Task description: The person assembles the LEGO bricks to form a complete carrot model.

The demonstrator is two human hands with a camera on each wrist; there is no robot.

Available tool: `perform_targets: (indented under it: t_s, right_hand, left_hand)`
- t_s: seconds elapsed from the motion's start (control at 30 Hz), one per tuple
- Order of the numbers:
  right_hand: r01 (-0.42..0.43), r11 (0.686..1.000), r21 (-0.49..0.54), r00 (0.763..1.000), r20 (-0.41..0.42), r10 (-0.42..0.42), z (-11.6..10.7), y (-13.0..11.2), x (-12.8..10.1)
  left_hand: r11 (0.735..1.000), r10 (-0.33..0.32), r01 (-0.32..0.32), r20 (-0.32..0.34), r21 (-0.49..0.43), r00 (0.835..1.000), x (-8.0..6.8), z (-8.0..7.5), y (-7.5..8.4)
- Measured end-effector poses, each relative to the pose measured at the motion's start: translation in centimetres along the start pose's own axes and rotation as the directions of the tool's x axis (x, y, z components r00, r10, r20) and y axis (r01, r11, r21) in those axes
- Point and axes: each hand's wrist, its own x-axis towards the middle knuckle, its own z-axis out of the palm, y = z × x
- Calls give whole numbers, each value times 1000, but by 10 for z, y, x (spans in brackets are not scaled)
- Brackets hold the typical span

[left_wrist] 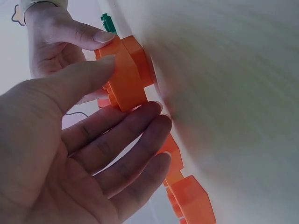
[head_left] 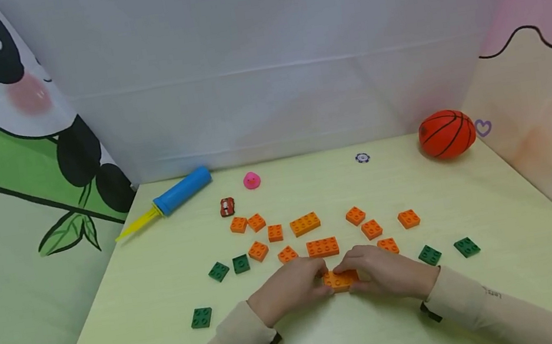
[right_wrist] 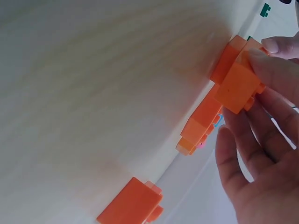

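Observation:
Two orange bricks stacked together (head_left: pixel 341 279) rest on the pale green table (head_left: pixel 333 342) at the front centre, gripped from both sides. My left hand (head_left: pixel 321 284) pinches the stack's left end between thumb and fingers. In the left wrist view the thumb lies on top of the orange stack (left_wrist: pixel 127 79) and my left hand's (left_wrist: pixel 122 94) fingers curl under it. My right hand (head_left: pixel 357 277) grips the right end. In the right wrist view the right hand's (right_wrist: pixel 256 88) fingers wrap the orange stack (right_wrist: pixel 237 77). How firmly the two bricks are joined is hidden.
Loose orange bricks (head_left: pixel 322 247) lie just beyond the hands, with green flat plates (head_left: pixel 201 317) at both sides. Farther back are a blue and yellow pump (head_left: pixel 173 198), a pink duck (head_left: pixel 252 180), a red toy car (head_left: pixel 227 206), a poker chip (head_left: pixel 362 158) and a basketball (head_left: pixel 446 133). Cloth walls enclose the table.

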Motion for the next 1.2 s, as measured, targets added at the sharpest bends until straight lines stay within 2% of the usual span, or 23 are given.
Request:
perform_targets:
  t_s: [0.3, 0.43, 0.6, 0.77, 1.0, 1.2]
  right_hand:
    - [-11, 1000, -5, 1000, 16, 11, -1, 2, 0]
    - [-51, 998, 20, 999, 18, 51, -7, 5, 3]
    - [-80, 997, -3, 996, -30, 80, -21, 8, 16]
    - [-32, 997, -70, 998, -57, 28, -27, 12, 36]
    - [-42, 995, -95, 999, 24, 44, -23, 18, 60]
    - [-27, 993, -114, 998, 51, 33, -16, 18, 71]
  left_hand:
    - [999, 3, -4, -2, -45, 1000, 0, 3, -3]
    - [999, 17, -18, -11, -45, 1000, -1, 3, -4]
    - [999, 11, -12, -11, -40, 1000, -2, 4, -5]
    - [999, 2, -3, -5, -47, 1000, -2, 5, -5]
    - [999, 39, -40, -8, -30, 999, -3, 5, -4]
    - [998, 61, -61, -19, 6, 998, -3, 4, -4]
